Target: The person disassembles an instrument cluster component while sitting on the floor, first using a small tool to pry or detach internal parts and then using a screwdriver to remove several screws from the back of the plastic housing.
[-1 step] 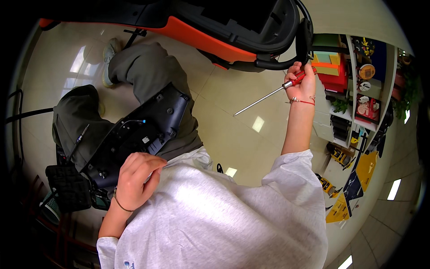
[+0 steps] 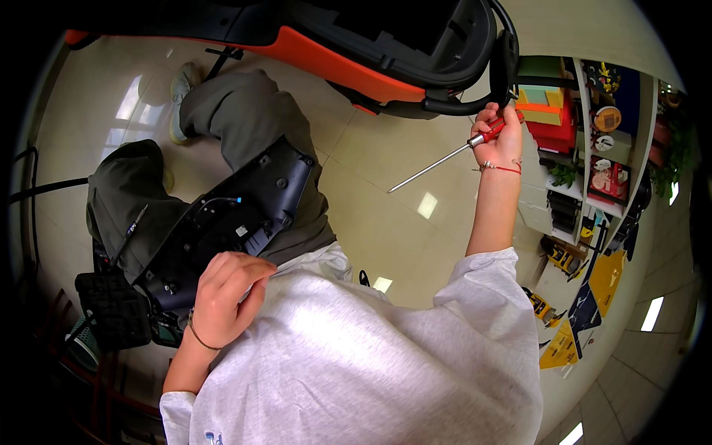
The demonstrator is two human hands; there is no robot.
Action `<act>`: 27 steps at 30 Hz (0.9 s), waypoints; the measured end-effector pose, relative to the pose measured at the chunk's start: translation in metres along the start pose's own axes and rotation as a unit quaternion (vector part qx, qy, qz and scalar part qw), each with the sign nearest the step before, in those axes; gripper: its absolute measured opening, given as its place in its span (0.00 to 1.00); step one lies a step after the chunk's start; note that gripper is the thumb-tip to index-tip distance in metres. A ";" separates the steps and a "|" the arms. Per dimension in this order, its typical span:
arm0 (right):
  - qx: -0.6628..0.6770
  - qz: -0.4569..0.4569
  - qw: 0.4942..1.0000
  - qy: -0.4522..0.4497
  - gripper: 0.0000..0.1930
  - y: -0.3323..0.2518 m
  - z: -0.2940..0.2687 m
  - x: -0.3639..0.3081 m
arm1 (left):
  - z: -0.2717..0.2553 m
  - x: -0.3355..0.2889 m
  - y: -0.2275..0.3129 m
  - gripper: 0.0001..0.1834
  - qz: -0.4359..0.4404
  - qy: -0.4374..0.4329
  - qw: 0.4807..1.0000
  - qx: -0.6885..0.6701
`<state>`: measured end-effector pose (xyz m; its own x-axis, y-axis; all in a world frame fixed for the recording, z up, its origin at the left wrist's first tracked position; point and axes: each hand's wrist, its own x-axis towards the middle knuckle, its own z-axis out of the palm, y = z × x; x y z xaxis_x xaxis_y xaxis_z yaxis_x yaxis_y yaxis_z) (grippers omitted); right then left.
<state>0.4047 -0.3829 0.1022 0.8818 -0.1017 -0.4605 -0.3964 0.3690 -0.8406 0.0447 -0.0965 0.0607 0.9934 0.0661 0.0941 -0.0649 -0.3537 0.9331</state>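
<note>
A screwdriver (image 2: 428,170) with a red handle and long metal shaft is in my right hand (image 2: 502,138), fingers wrapped round its grip. The shaft points down to the left. My fingertips are close to the lower end of a black loop-shaped part (image 2: 504,63) on a black and orange machine (image 2: 356,67); I cannot tell whether they touch it. Across my lap lies a black moulded panel (image 2: 297,174), with a short cable ending in a blue connector (image 2: 238,200). My left hand (image 2: 230,291), fingers curled together, is at the panel's near edge; its fingertips are hidden.
A slim pen-like tool (image 2: 131,231) rests on my left thigh. Left of the panel stands a black case (image 2: 111,311). On the right, a white shelf (image 2: 586,133) carries boxes and plants, with yellow toy-like vehicles (image 2: 564,258) nearby. The floor (image 2: 371,156) is glossy tile.
</note>
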 end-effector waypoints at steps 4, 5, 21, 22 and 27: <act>-0.021 0.023 1.000 -0.003 0.07 0.000 -0.007 0.005 | 0.000 -0.001 0.000 0.12 0.003 -0.006 1.000 -0.001; -0.024 0.027 0.999 -0.002 0.08 0.001 -0.008 0.006 | 0.000 -0.002 0.000 0.12 0.004 -0.007 1.000 -0.001; -0.021 0.034 0.999 0.003 0.14 -0.005 -0.004 0.005 | 0.004 -0.001 0.002 0.12 0.010 -0.016 1.000 0.006; -0.022 0.028 0.999 0.014 0.14 -0.004 -0.001 0.002 | 0.003 -0.003 0.002 0.12 0.005 -0.017 1.000 0.004; -0.007 -0.086 0.995 -0.042 0.16 -0.007 0.002 -0.035 | -0.013 -0.018 -0.007 0.11 -0.032 0.045 0.998 0.042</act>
<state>0.3773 -0.3799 0.1245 0.9549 -0.0852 -0.2844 -0.2406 0.3394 -0.9094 0.0261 -0.0831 0.0567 0.9823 0.1741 0.0692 0.0111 -0.4226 0.9062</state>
